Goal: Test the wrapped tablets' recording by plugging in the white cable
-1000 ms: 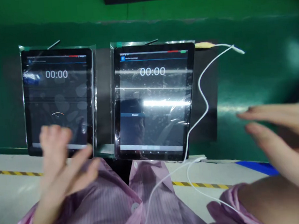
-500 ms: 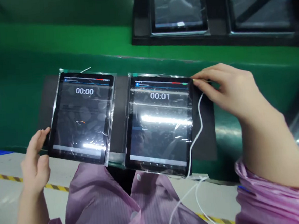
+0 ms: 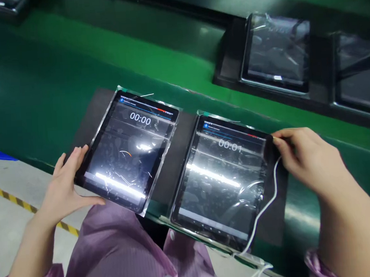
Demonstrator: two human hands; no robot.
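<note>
Two tablets in clear film lie side by side on a dark mat [image 3: 89,109]. The left tablet [image 3: 131,148] reads 00:00 and shows a small orange-white arc. On the right tablet [image 3: 221,176] the timer reads 00:01. My left hand [image 3: 66,189] is at the left tablet's lower left corner, fingers spread along the side edge, thumb stretched below the bottom edge. At the right tablet's upper right corner, my right hand [image 3: 310,159] pinches the end of a white cable [image 3: 273,197]. The plug itself is mostly hidden by my fingers.
Beyond the green bench edge, another tablet [image 3: 277,54] rests on a black tray [image 3: 228,63], with a further tablet [image 3: 362,73] to its right. The white cable runs down over the near edge. Yellow-black tape [image 3: 16,201] marks the floor.
The view has turned and shifted, so the bench appears tilted. My left hand has spread its fingers and thumb around the left tablet's corner. My right hand stays at the right tablet's corner.
</note>
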